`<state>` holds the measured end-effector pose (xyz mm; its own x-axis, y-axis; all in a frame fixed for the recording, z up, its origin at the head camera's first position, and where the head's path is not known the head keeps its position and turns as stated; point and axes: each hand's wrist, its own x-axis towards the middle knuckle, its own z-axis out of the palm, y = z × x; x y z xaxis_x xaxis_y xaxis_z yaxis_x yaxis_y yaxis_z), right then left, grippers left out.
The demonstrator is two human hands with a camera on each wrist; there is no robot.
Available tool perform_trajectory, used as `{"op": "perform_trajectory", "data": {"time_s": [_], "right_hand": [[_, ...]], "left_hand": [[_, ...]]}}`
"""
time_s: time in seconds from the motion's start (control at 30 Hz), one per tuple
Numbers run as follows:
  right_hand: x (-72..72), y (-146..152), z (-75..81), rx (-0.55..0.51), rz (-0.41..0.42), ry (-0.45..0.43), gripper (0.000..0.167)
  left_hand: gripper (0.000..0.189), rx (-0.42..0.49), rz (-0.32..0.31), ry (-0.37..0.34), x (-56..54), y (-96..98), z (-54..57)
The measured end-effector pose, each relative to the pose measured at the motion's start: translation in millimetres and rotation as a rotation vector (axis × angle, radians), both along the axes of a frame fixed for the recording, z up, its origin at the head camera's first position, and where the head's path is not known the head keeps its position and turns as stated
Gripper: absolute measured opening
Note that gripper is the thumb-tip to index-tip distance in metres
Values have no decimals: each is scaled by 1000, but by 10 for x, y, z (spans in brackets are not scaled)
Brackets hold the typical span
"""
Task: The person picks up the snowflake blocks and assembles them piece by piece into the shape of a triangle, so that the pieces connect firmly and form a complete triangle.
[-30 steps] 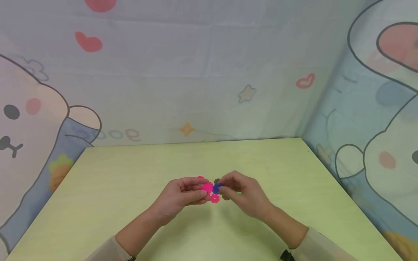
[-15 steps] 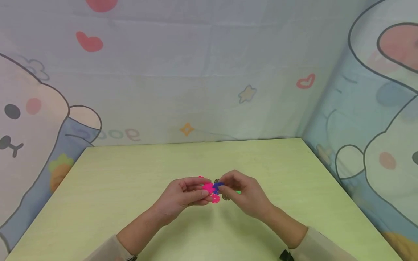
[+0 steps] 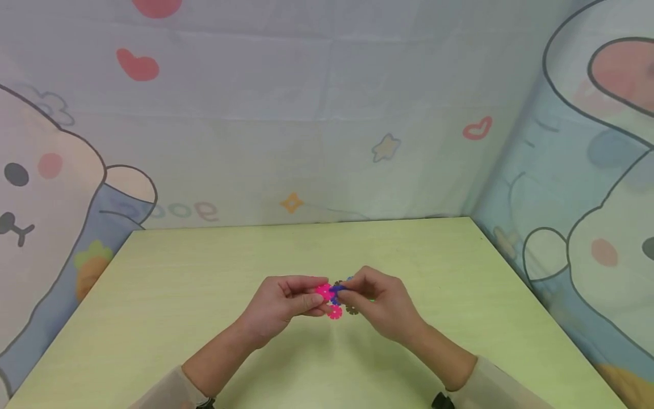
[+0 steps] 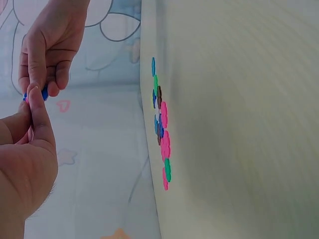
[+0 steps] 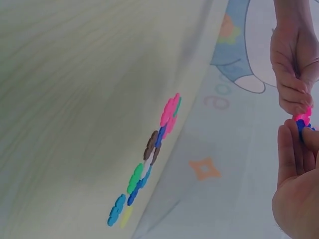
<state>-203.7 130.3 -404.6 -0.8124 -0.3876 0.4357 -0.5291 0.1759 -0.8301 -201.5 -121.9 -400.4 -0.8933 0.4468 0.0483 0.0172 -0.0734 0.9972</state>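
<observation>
My left hand (image 3: 283, 307) pinches a pink snowflake disc (image 3: 324, 292) between thumb and fingers, raised over the table. Facing it, my right hand (image 3: 389, 307) pinches a dark blue snowflake disc (image 3: 336, 288), seen tilted. In the right wrist view the pink disc (image 5: 308, 113) and the blue disc (image 5: 301, 126) meet at their edges; whether their slots interlock, I cannot tell. Fingers cover much of both. The left wrist view shows the fingertips of both hands close together, with a bit of blue disc (image 4: 45, 93) showing between them.
Several loose discs lie on the pale yellow table (image 3: 204, 284) beneath and beyond the hands. Among them are a pink disc (image 3: 334, 312), a brown disc (image 3: 352, 310), a green disc (image 5: 134, 178) and a light blue disc (image 5: 116, 210). A printed cloth (image 3: 245, 113) hangs behind the table.
The blue disc has turned in my right fingers and now shows more edge-on. Both hands have shifted only slightly, and a light blue disc on the table now peeks out behind the right hand.
</observation>
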Motion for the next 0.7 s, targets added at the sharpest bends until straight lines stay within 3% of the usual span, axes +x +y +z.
{"op": "perform_trajectory", "data": {"time_s": [0.37, 0.7], "right_hand": [[-7, -18, -25, -12, 1, -86, 8], [-9, -9, -6, 131, -30, -136, 11]], "left_hand": [[44, -1, -4, -33, -11, -26, -34], [46, -104, -6, -25, -27, -10, -56]]}}
